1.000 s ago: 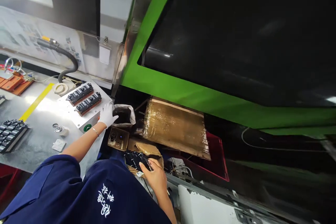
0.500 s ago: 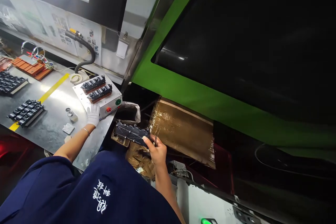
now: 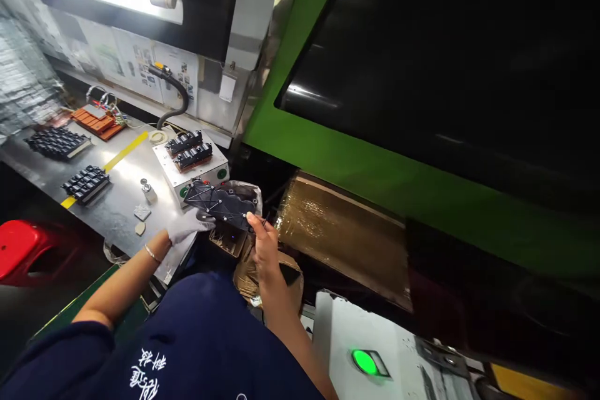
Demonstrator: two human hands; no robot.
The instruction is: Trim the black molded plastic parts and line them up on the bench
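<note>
A long black moulded plastic part (image 3: 220,205), with a wavy edge, thin ribs and small pale studs, is held up in front of me. My right hand (image 3: 265,237) grips its right end, the thumb on the upper face. A thin dark item shows by those fingers, but its kind is unclear. My left hand (image 3: 187,226), in a white glove, is just below the part's left end with fingers stretched out; whether they touch it I cannot tell. Behind, a white control box (image 3: 180,182) carries two black ribbed parts (image 3: 193,155) on orange-brown bases.
The metal table (image 3: 119,219) bears stacked black parts (image 3: 87,184), a small bottle (image 3: 148,190) and an orange fixture (image 3: 97,122). A film-wrapped brown panel (image 3: 344,234) and an open carton (image 3: 288,275) lie to the right. A red stool (image 3: 21,244) stands at left.
My left hand has left the control box's front and come across to the black part. The right hand has raised the part, now overlapping the box's front. The view has shifted.
</note>
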